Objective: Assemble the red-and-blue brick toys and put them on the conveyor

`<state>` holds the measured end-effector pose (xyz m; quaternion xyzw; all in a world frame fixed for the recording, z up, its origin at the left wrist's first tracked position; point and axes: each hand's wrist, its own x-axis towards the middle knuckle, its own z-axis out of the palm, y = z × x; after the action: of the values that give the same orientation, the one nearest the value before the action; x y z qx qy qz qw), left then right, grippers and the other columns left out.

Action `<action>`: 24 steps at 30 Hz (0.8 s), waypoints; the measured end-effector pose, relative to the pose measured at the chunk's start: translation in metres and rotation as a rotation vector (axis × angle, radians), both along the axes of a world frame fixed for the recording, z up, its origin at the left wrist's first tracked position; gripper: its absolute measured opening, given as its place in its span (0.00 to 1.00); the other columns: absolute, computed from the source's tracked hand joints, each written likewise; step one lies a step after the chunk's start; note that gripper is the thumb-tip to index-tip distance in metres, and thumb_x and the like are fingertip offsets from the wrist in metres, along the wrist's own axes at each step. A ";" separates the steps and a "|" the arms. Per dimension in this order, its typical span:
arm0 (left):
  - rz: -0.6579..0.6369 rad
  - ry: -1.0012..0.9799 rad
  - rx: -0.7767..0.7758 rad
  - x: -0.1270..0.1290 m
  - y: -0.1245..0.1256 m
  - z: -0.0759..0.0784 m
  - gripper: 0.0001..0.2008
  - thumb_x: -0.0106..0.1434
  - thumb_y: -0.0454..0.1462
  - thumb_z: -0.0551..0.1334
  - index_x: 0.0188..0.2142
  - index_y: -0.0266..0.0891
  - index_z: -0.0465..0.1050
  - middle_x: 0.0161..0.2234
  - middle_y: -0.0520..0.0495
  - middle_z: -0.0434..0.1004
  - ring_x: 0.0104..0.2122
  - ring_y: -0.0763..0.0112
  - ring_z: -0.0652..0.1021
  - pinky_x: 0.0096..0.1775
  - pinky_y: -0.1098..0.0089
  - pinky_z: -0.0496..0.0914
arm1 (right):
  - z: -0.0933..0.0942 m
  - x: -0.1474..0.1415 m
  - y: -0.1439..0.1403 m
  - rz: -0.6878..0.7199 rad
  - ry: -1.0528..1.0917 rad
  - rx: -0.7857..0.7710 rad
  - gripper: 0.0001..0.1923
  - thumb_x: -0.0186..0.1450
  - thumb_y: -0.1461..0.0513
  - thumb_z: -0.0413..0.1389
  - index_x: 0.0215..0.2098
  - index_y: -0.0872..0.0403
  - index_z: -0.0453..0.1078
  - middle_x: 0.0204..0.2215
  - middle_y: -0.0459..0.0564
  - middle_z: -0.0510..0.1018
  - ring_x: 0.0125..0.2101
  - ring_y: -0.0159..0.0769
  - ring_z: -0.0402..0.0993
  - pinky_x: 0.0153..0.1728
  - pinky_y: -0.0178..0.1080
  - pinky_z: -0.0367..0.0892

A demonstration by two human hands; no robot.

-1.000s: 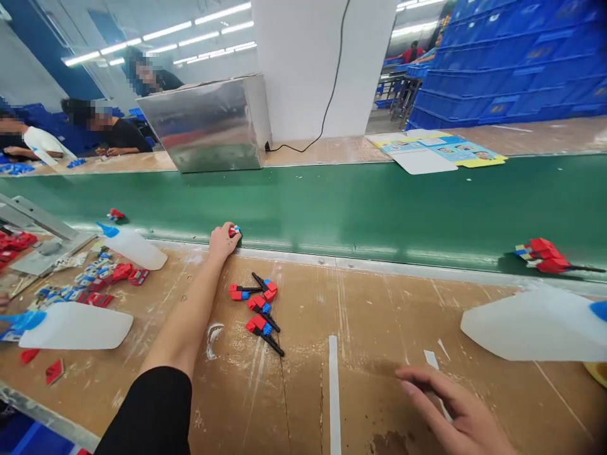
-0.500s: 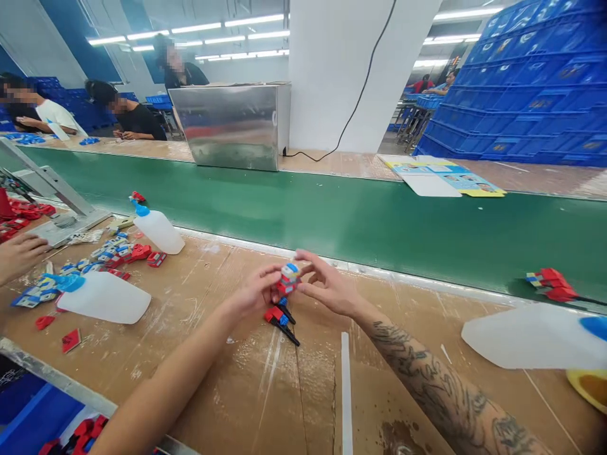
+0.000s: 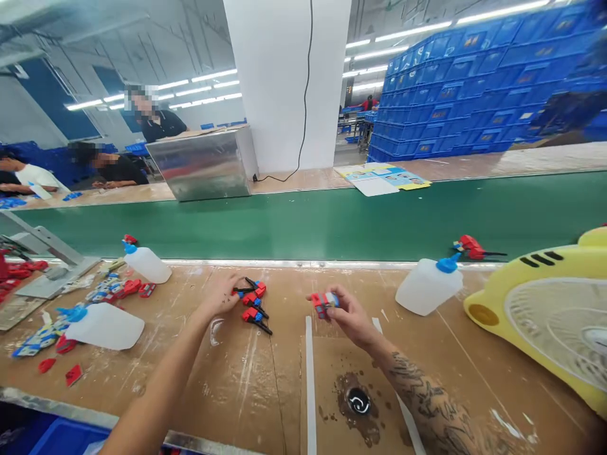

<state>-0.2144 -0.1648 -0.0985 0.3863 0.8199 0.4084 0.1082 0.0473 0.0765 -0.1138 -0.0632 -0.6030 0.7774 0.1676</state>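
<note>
Toy block (image 3: 325, 301) pinched in right hand (image 3: 348, 316); left hand (image 3: 220, 296), fingers loose, touches toy pile (image 3: 252, 302).

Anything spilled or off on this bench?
Yes: a dark stain with a round mark sits on the cardboard below the right hand. Three white bottles lie tipped on their sides.

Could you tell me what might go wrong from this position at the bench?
The right hand pinches a small red and blue toy piece at the fingertips only, so it could slip onto the dark glue patch below. The left hand reaches the loose pile of pieces and might scatter them. The tipped white bottle lies near the right hand and could get knocked.
</note>
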 end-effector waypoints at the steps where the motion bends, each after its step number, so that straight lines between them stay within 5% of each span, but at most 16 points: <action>1: 0.004 -0.025 -0.020 -0.004 -0.002 -0.003 0.21 0.46 0.28 0.63 0.40 0.43 0.80 0.48 0.43 0.76 0.53 0.52 0.72 0.59 0.54 0.61 | -0.004 0.010 0.005 -0.027 -0.012 -0.029 0.20 0.54 0.52 0.63 0.36 0.48 0.58 0.39 0.53 0.79 0.26 0.35 0.71 0.26 0.38 0.63; 5: 0.127 -0.112 0.023 -0.006 -0.010 -0.012 0.12 0.46 0.30 0.66 0.33 0.41 0.80 0.38 0.43 0.79 0.47 0.53 0.75 0.56 0.52 0.64 | -0.027 0.042 0.031 -0.113 -0.061 -0.227 0.20 0.54 0.54 0.61 0.41 0.47 0.60 0.38 0.53 0.78 0.21 0.33 0.66 0.20 0.35 0.55; 9: 0.279 -0.303 0.175 0.003 -0.018 -0.005 0.09 0.48 0.36 0.71 0.31 0.38 0.78 0.28 0.46 0.77 0.36 0.59 0.78 0.46 0.57 0.72 | -0.045 0.052 0.053 -0.178 -0.049 -0.393 0.23 0.55 0.59 0.60 0.49 0.47 0.66 0.31 0.47 0.73 0.17 0.29 0.58 0.16 0.33 0.48; 14: 0.343 -0.567 0.436 0.052 -0.022 0.007 0.11 0.57 0.39 0.67 0.40 0.37 0.75 0.36 0.44 0.79 0.39 0.65 0.81 0.44 0.66 0.75 | -0.046 0.045 0.062 -0.042 0.027 -0.584 0.25 0.57 0.58 0.61 0.53 0.48 0.68 0.33 0.48 0.75 0.23 0.31 0.67 0.17 0.32 0.57; 19: 0.110 -0.885 0.689 0.140 -0.005 -0.005 0.17 0.52 0.39 0.73 0.42 0.42 0.77 0.43 0.45 0.79 0.47 0.59 0.79 0.46 0.65 0.75 | -0.046 0.042 0.060 0.054 -0.045 -0.535 0.27 0.56 0.56 0.67 0.52 0.52 0.68 0.34 0.52 0.79 0.28 0.36 0.76 0.23 0.33 0.68; 24: -0.332 -0.272 0.212 0.200 0.023 0.011 0.17 0.57 0.34 0.70 0.47 0.43 0.78 0.49 0.41 0.73 0.50 0.59 0.76 0.50 0.63 0.73 | -0.047 0.043 0.062 0.065 -0.001 -0.546 0.29 0.52 0.51 0.70 0.46 0.53 0.71 0.29 0.48 0.78 0.20 0.29 0.69 0.15 0.28 0.57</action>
<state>-0.0146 -0.1414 -0.0871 0.4666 0.6756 0.5171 0.2419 0.0905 0.1389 -0.1605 -0.0868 -0.3729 0.9161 0.1190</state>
